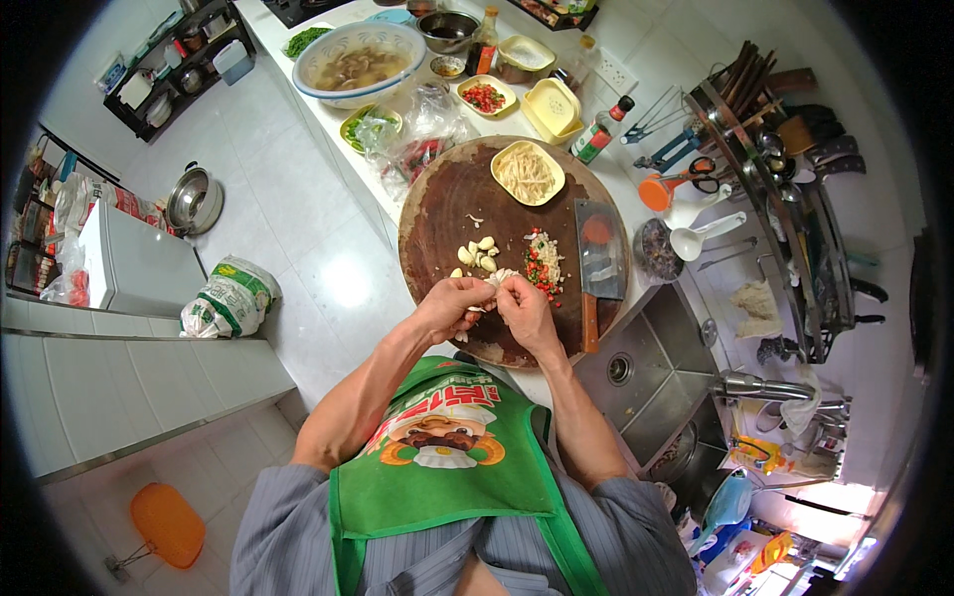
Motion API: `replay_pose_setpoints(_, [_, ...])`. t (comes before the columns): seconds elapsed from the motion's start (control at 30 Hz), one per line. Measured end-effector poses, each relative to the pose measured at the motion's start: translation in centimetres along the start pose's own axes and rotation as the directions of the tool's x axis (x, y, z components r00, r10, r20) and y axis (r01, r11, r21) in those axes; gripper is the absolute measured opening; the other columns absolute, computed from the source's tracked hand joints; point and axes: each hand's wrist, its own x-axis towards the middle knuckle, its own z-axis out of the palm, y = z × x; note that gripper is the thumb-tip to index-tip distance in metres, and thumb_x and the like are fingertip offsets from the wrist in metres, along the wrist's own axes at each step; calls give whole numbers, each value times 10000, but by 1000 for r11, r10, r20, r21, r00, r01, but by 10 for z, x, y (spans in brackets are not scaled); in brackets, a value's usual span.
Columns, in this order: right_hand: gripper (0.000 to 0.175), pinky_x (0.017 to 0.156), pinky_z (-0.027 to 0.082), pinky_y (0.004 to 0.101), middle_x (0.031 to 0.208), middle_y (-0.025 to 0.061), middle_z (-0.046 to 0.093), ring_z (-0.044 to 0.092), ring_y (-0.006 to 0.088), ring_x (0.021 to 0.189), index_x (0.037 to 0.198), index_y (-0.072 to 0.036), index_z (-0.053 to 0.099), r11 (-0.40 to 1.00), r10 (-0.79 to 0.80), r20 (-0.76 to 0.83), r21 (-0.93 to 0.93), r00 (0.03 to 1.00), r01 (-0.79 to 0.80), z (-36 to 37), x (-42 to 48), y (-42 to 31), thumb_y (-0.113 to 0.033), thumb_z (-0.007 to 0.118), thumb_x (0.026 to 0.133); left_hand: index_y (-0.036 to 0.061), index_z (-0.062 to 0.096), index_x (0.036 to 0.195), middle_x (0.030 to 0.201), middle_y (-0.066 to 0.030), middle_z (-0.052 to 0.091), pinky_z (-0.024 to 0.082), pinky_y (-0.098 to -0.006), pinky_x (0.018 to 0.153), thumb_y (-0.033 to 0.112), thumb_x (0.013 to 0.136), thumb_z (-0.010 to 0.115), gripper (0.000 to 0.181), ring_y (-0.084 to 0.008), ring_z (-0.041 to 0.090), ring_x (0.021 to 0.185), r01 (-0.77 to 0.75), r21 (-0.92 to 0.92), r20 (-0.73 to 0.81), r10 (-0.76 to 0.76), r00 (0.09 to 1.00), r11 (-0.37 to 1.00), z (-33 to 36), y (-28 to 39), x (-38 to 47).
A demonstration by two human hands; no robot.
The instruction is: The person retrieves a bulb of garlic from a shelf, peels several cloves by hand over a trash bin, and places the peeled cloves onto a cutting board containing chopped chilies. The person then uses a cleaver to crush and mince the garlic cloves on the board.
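Note:
Over the near part of a round wooden chopping board (pixel 440 194), my left hand (pixel 449 304) and my right hand (pixel 523 307) meet, their fingertips pinching a garlic piece (pixel 493 280) between them. Whitish pieces, which look like garlic, lie under and beside the fingers. Several peeled garlic cloves (pixel 478 255) rest just beyond my hands. To their right is a pile of chopped red and green chilli and minced garlic (pixel 544 261). A cleaver (pixel 601 249) with a wooden handle lies at the board's right side. A yellow dish of pale shredded strips (pixel 527 173) stands at its far edge.
Beyond the board are plastic bags (pixel 428 130), a dish of chopped red chilli (pixel 486 95), a large bowl of soaking food (pixel 361 64) and a sauce bottle (pixel 602 130). A steel sink (pixel 647 372) is at the right, below a utensil rack (pixel 775 186).

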Motion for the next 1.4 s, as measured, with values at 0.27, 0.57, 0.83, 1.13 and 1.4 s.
replay_pose_setpoints(0.27, [200,507,389,243,683,-17,552,490,52,574,862,-28,582,979,111,46,169,993,-118,-1,-1,-1,-164,552,1005,53,640,883,777,7,607,311,-180,380,228,1004,636,213,-27,472,492,78,-90,26,-76,997,993,4,5,-4])
replay_pose_setpoints(0.57, [213,467,360,231,683,-8,552,470,53,541,830,-73,568,883,252,-49,421,966,-209,-11,0,18,-196,551,1003,96,526,900,705,12,509,277,-184,364,248,1048,564,216,-36,406,477,-15,-391,-23,7,1000,920,-8,-1,4])
replay_pose_setpoints(0.83, [229,493,390,231,699,-10,572,507,55,570,845,-50,599,902,246,-82,384,966,-197,-7,-1,11,-208,585,1011,79,569,981,742,-1,549,291,-195,384,280,1065,549,219,-55,443,503,-9,-442,25,23,999,897,-17,-4,13])
replay_pose_setpoints(1.13, [74,588,512,388,748,144,632,659,275,653,871,-28,654,882,-381,-145,-353,913,312,17,0,-35,-84,645,919,121,606,962,772,14,598,316,-232,423,299,1037,538,205,-87,504,542,-95,-287,-241,24,970,953,5,-5,15])
replay_pose_setpoints(1.4, [100,688,540,396,908,167,683,691,325,825,965,-13,695,786,-394,197,-435,898,440,25,-12,-40,-89,661,911,93,613,921,715,-7,596,393,-289,450,268,1040,535,225,-115,537,578,-113,-396,-207,31,978,911,-2,-18,28])
